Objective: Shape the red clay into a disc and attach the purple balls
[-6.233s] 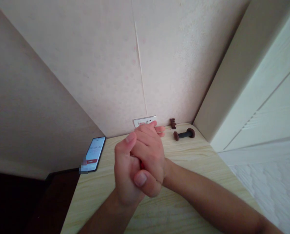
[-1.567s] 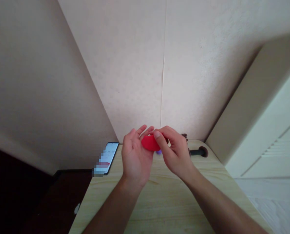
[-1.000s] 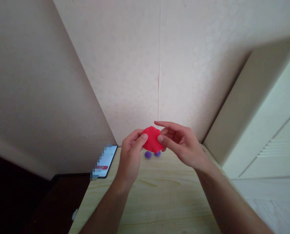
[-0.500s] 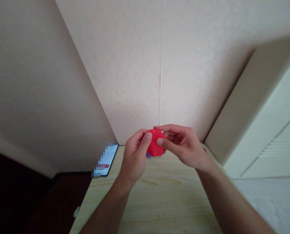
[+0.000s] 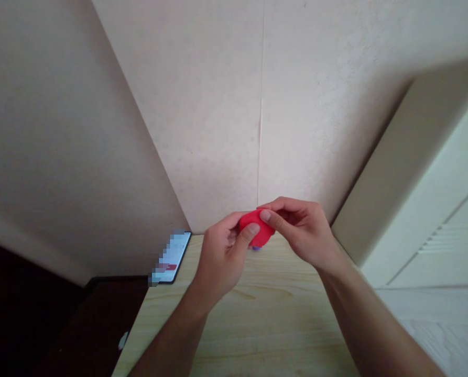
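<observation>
A flattened piece of red modelling clay (image 5: 263, 236) is held up over the far part of the table, its lower edge uneven. My left hand (image 5: 224, 256) pinches its left side, thumb on the near face and fingers behind. On the upper right, my right hand (image 5: 306, 233) grips the clay between thumb and fingers. A bit of a purple lump (image 5: 256, 248) shows just below the clay; the rest of it is hidden.
A phone (image 5: 175, 256) with a lit screen lies at the table's far left corner. The pale wooden table (image 5: 265, 324) meets a papered wall (image 5: 218, 131) at the back. A pale cabinet (image 5: 422, 173) stands at the right.
My hands were clasped around the red clay; they parted, showing it flattened. Both hands then took its edges and turned it. My right thumb has now moved up, my left thumb lower on its face.
</observation>
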Tool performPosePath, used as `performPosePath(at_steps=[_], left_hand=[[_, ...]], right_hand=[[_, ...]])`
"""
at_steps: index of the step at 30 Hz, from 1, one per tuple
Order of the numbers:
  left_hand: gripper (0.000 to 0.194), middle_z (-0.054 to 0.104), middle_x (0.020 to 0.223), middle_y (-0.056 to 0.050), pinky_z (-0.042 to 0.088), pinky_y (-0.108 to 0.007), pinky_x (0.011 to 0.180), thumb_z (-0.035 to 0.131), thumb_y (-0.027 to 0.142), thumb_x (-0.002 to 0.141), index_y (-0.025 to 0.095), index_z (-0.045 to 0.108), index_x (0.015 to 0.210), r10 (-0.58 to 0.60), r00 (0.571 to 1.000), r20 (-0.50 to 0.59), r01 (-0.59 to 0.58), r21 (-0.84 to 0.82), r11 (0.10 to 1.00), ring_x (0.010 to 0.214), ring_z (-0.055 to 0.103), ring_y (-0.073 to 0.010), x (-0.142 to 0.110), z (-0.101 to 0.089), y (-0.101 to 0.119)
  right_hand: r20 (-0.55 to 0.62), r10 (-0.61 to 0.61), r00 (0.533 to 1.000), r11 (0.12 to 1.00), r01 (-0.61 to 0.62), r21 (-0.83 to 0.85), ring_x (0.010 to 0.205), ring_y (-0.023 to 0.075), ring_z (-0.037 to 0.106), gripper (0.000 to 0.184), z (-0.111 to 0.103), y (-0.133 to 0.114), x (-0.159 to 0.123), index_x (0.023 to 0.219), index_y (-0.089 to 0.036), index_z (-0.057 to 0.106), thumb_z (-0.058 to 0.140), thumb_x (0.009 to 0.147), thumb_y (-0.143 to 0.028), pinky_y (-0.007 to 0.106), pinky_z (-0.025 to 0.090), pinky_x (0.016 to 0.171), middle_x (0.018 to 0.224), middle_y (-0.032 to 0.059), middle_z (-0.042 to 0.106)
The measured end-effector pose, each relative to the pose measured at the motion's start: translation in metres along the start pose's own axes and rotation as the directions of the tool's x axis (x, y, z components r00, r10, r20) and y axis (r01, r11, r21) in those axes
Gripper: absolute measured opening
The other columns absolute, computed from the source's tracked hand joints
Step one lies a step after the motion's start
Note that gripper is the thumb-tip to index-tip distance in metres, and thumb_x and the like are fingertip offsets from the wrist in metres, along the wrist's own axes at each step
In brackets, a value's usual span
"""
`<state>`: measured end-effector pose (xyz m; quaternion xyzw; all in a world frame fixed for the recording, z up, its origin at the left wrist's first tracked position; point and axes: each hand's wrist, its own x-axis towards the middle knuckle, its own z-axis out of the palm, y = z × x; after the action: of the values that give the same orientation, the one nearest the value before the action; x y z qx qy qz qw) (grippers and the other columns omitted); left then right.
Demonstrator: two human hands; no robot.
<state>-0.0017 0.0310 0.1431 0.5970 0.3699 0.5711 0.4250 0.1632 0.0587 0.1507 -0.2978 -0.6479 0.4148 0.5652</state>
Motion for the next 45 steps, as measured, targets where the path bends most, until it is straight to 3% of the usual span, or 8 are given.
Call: performPosePath(at_steps=[6,14,18,22,26,31,39,45], left_hand=[[0.024,0.072,0.088,-0.004,0.048,-0.026,0.070,0.063,0.040,0.094,0.020,0.074,0.101,0.071,0.997,-0.025,-0.070,0.015,0.997,0.078,0.062,-0.0176,-0.0010,0.0041,-0.0015],[0.013,0.075,0.090,-0.004,0.052,-0.026,0.076,0.077,0.029,0.084,0.021,0.080,0.093,0.059,0.992,-0.114,-0.065,-0.047,0.997,0.081,0.067,-0.0181,0.0002,0.0026,0.0034],[0.017,0.077,0.091,-0.005,0.055,-0.027,0.070,0.079,0.029,0.081,0.020,0.080,0.095,0.025,0.993,-0.112,-0.039,-0.118,0.992,0.076,0.069,-0.0181,-0.0003,0.0048,0.0038],[0.020,0.078,0.090,-0.006,0.056,-0.027,0.074,0.083,0.028,0.077,0.020,0.080,0.096,0.006,0.987,-0.163,-0.039,-0.198,0.979,0.079,0.072,-0.0187,0.0011,0.0061,0.0022],[0.014,0.079,0.087,-0.006,0.056,-0.027,0.075,0.079,0.026,0.081,0.019,0.082,0.093,0.045,0.988,-0.145,-0.059,-0.094,0.994,0.080,0.072,-0.0191,0.0010,0.0022,0.0005],[0.014,0.080,0.090,-0.005,0.056,-0.026,0.074,0.075,0.028,0.085,0.021,0.082,0.096,0.085,0.993,-0.081,-0.084,0.019,0.996,0.079,0.072,-0.0184,-0.0006,0.0014,0.0002],[0.011,0.080,0.093,-0.004,0.059,-0.031,0.082,0.077,0.028,0.084,0.024,0.083,0.092,0.111,0.980,-0.166,-0.109,0.020,0.994,0.086,0.073,-0.0212,-0.0031,0.0034,0.0024],[0.014,0.081,0.095,-0.006,0.060,-0.030,0.082,0.078,0.026,0.083,0.022,0.084,0.095,0.147,0.974,-0.173,-0.137,0.065,0.988,0.086,0.075,-0.0207,-0.0022,-0.0006,0.0003]], right_hand=[[-0.030,0.004,1.000,0.996,-0.002,0.084,0.066,0.0141,0.070,0.016,0.0022,-0.0030,-0.0013,0.086,-0.019,0.079,0.081,0.082,-0.034,0.025,0.059,0.062,0.076,0.0029,0.078],[0.040,-0.006,0.999,0.999,0.004,0.035,0.072,0.0168,0.073,0.017,0.0016,-0.0030,-0.0015,0.091,-0.019,0.079,0.080,0.084,-0.035,0.029,0.060,0.066,0.081,0.0043,0.078],[-0.028,-0.095,0.995,0.995,0.094,-0.039,0.072,0.0167,0.072,0.014,0.0007,-0.0016,-0.0013,0.087,-0.020,0.081,0.079,0.084,-0.033,0.029,0.061,0.065,0.082,0.0043,0.078],[-0.075,-0.042,0.996,0.999,0.045,0.029,0.067,0.0156,0.072,0.016,0.0013,-0.0029,-0.0012,0.086,-0.020,0.080,0.081,0.082,-0.036,0.027,0.061,0.061,0.078,0.0034,0.078],[0.001,0.038,0.999,0.997,-0.038,0.070,0.066,0.0151,0.071,0.019,0.0014,-0.0045,-0.0013,0.087,-0.019,0.078,0.083,0.080,-0.036,0.025,0.059,0.058,0.078,0.0031,0.078],[0.014,-0.046,0.999,0.999,0.046,0.005,0.071,0.0151,0.071,0.011,-0.0008,-0.0020,-0.0015,0.084,-0.019,0.080,0.081,0.082,-0.030,0.027,0.059,0.064,0.081,0.0039,0.077],[0.061,-0.011,0.998,0.997,0.006,0.078,0.071,0.0158,0.071,0.010,0.0013,-0.0019,-0.0031,0.088,-0.020,0.078,0.080,0.084,-0.028,0.029,0.060,0.066,0.081,0.0029,0.077],[0.039,-0.138,0.990,0.990,0.138,-0.012,0.077,0.0159,0.070,0.006,0.0017,-0.0018,-0.0043,0.091,-0.020,0.079,0.077,0.086,-0.023,0.027,0.058,0.066,0.085,0.0040,0.076]])
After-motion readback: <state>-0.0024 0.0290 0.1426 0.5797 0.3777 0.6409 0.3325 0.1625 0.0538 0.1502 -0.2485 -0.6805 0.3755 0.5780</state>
